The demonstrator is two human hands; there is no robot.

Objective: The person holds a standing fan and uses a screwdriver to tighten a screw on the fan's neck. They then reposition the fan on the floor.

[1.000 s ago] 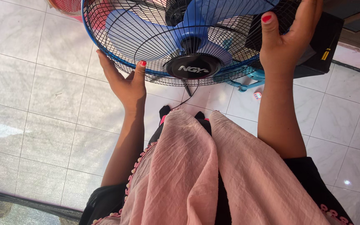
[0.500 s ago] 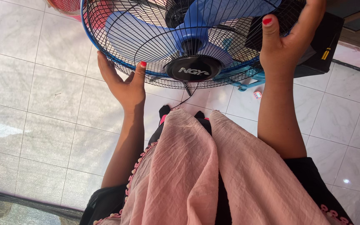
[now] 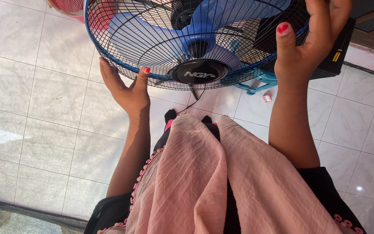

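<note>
Fan (image 3: 195,47) — held up over the tiled floor (image 3: 35,99), grille facing the camera, top edge cut off by the frame. Blue blades (image 3: 204,21) behind a black wire grille (image 3: 122,65) with a blue rim, a dark round hub cap (image 3: 199,71) at the centre, a thin cord (image 3: 198,97) dangling below it. Left hand (image 3: 126,89) cupped open against the lower left rim, palm on the wires, thumb hooked over the edge, fingers spread rather than closed. Right hand (image 3: 308,47) half curled on the right side, thumb pressed to the rim, fingers reaching behind; whether gripping the rim alone or also the black box (image 3: 338,47) behind — cannot tell. Pink scarf (image 3: 204,182) hanging down the front, near the grille's lower edge. A blue plastic part (image 3: 260,82) and a red basket (image 3: 68,6) on the floor beyond.

Likely light for its bulk but awkward and front-wide. Wire grille probably springy, apt to flex or dent under a hard squeeze; smooth painted wires, a little slippery. Best taken at the stiff outer rim on opposite sides, as now, or by the motor housing behind. Scarf and cord liable to snag in the wires.
</note>
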